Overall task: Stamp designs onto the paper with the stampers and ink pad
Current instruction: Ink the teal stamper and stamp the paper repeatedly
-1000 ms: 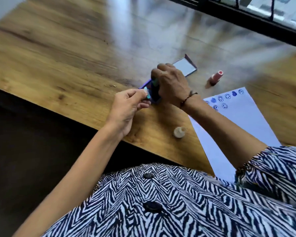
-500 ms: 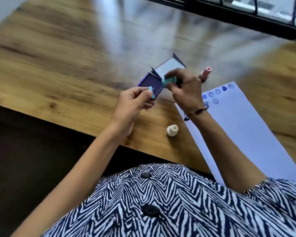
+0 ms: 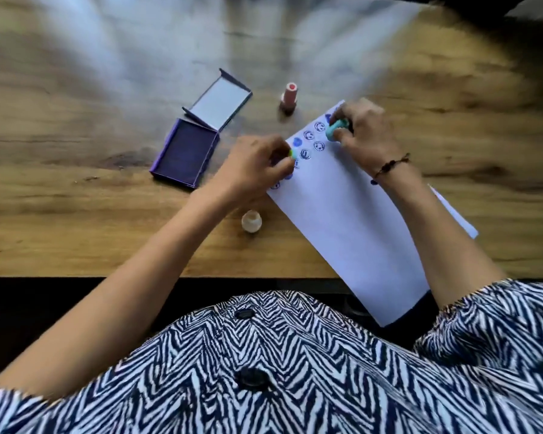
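A white paper (image 3: 351, 220) lies slanted on the wooden table, with several blue stamped faces and blobs near its far end. My right hand (image 3: 367, 136) holds a teal stamper (image 3: 336, 130) down at the paper's top corner. My left hand (image 3: 257, 167) pinches a small teal-green stamper cap (image 3: 292, 153) at the paper's left edge, over the stamped marks. The purple ink pad (image 3: 187, 151) lies open to the left, its lid folded back.
A pink stamper (image 3: 289, 97) stands upright beyond the paper. A cream stamper (image 3: 251, 221) stands near the table's front edge (image 3: 138, 275), beside my left forearm. The paper's near end overhangs the edge.
Both hands moved right from the ink pad to the paper. The right hand carried the teal stamper onto the paper's top corner. The camera tilted further down.
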Motion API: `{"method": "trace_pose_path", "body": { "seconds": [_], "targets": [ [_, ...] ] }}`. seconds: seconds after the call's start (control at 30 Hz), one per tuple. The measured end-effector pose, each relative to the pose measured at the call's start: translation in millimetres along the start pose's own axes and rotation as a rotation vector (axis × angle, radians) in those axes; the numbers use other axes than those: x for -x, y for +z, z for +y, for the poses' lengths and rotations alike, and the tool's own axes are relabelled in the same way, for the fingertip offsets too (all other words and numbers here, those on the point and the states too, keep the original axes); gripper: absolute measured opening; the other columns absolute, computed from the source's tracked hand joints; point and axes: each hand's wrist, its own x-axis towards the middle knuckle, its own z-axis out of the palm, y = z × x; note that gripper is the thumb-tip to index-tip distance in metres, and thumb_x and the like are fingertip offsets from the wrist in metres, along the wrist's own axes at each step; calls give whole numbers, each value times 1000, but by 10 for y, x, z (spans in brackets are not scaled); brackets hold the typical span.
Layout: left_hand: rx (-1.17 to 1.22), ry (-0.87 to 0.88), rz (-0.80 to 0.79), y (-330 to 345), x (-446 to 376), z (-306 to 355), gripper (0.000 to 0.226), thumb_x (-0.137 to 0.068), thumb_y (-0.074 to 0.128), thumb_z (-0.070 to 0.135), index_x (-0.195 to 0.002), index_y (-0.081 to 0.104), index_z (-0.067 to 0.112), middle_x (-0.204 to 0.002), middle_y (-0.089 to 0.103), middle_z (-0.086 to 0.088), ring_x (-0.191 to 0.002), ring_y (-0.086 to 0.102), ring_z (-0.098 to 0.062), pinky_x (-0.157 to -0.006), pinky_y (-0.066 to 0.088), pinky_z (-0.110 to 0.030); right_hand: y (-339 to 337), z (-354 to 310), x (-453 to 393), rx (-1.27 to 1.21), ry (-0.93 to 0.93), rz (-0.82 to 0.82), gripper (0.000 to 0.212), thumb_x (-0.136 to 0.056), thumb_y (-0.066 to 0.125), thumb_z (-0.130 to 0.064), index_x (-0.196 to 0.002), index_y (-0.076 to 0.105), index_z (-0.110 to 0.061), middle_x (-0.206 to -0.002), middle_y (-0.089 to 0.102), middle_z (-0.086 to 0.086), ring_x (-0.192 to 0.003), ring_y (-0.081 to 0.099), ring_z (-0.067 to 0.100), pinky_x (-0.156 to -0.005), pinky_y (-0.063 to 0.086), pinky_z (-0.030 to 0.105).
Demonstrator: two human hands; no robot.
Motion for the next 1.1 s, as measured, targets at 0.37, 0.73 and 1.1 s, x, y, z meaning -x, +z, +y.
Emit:
{"method": "trace_pose_path", "body": {
  "seconds": [0.37, 0.73, 1.1],
  "targets": [
    [-14, 43, -39, -14, -23, -48, 19, -80, 57, 15, -91, 65, 1, -85, 71, -20, -79, 63, -29, -66, 35, -23, 177, -67, 13, 359, -99, 58, 19, -80, 47, 2, -97, 54, -3, -106, 53, 25, -83, 57, 46, -58, 32, 38],
    [-22, 39, -87, -21, -52, -37, 20, -80, 56, 18, -90, 64, 1, -88, 70, -18, -82, 61, -30, -73, 38, -28, 206, -105, 28, 368, -124, 72, 22, -79, 42, 6, -96, 52, -5, -103, 52, 23, -73, 56, 42, -54, 30, 33],
    [17, 15, -132, -71, -34, -11, 21, -83, 55, 18, -95, 64, 4, -93, 71, -13, -88, 62, -22, -72, 38, -21, -212, 101, 251, -710, 357, 318, 20, -78, 50, -2, -86, 63, -16, -73, 57, 2, -51, 53, 7, -67, 61, 38]
  ]
}}
